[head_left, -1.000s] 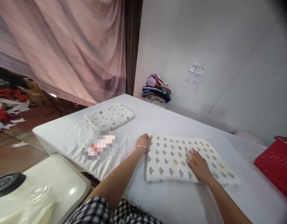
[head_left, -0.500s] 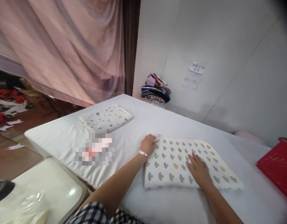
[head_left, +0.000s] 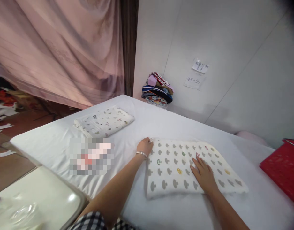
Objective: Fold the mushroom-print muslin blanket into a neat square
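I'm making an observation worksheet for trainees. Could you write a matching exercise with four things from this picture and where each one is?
Things
1. Red object
2. Left hand
3. Fabric pile
4. Right hand

Places
A. Spread on top of the mushroom-print cloth
B. Near the wall, beyond the white-covered table
C. At the picture's right edge
D. At the cloth's left edge, with a bracelet on its wrist

Pairs: 1-C, 2-D, 3-B, 4-A
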`<action>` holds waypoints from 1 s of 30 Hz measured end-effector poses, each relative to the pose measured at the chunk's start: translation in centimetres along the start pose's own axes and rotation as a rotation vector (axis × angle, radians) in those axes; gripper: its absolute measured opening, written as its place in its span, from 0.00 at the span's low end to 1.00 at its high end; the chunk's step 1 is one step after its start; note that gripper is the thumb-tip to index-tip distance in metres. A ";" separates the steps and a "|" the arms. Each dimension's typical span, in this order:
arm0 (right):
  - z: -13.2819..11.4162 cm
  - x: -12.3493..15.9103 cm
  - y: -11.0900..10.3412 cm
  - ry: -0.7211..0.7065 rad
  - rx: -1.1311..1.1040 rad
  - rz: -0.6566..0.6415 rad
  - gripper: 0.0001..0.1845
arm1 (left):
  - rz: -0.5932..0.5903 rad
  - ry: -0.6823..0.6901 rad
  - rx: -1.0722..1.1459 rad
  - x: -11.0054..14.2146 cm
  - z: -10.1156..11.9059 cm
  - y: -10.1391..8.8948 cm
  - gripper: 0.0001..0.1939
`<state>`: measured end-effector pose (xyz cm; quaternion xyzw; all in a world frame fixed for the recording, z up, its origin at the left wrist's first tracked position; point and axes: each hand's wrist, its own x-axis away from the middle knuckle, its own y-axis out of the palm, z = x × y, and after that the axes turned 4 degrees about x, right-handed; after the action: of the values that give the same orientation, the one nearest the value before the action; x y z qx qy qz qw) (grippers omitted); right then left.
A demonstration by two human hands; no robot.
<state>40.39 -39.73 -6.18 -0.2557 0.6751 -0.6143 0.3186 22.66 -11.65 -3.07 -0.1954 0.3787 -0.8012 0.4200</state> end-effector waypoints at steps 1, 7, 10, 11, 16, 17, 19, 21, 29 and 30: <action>0.0 0.0 0.1 -0.001 -0.003 0.005 0.28 | -0.012 -0.031 -0.032 -0.5 -0.3 -0.1 0.10; 0.0 -0.3 -0.1 0.004 -0.040 0.011 0.26 | -0.011 -0.033 -0.092 -0.8 -0.6 0.0 0.12; -0.2 -0.2 -1.4 0.024 -0.136 -0.058 0.26 | -0.017 -0.033 -0.060 -0.6 -0.5 -0.2 0.15; -0.3 0.0 -1.9 0.030 -0.183 -0.080 0.27 | -0.025 -0.030 -0.048 -0.5 -0.6 -0.3 0.17; -1.9 3.7 -3.9 -0.083 -0.332 -0.090 0.27 | -0.146 -0.039 0.014 0.4 -0.6 -1.1 0.18; -2.2 4.5 -3.9 -0.136 -0.328 -0.097 0.26 | -0.180 -0.048 0.022 0.8 -0.5 -1.4 0.17; -2.7 6.0 -3.5 -0.213 -0.304 -0.093 0.25 | -0.232 -0.052 0.033 1.5 -0.4 -1.9 0.16; -2.8 7.0 -3.0 -0.227 -0.278 -0.045 0.24 | -0.251 -0.039 0.050 2.3 -0.4 -2.4 0.16; -2.8 8.6 -1.5 -0.281 -0.233 0.135 0.22 | -0.190 -0.024 0.115 5.6 -1.1 -2.8 0.13; -2.8 8.6 -1.2 -0.287 -0.229 0.159 0.22 | -0.210 -0.023 0.080 6.0 -1.0 -2.9 0.12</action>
<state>32.50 -44.36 -5.83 -0.3210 0.7062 -0.4639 0.4278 17.06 -15.09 -1.53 -0.2261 0.3188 -0.8532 0.3454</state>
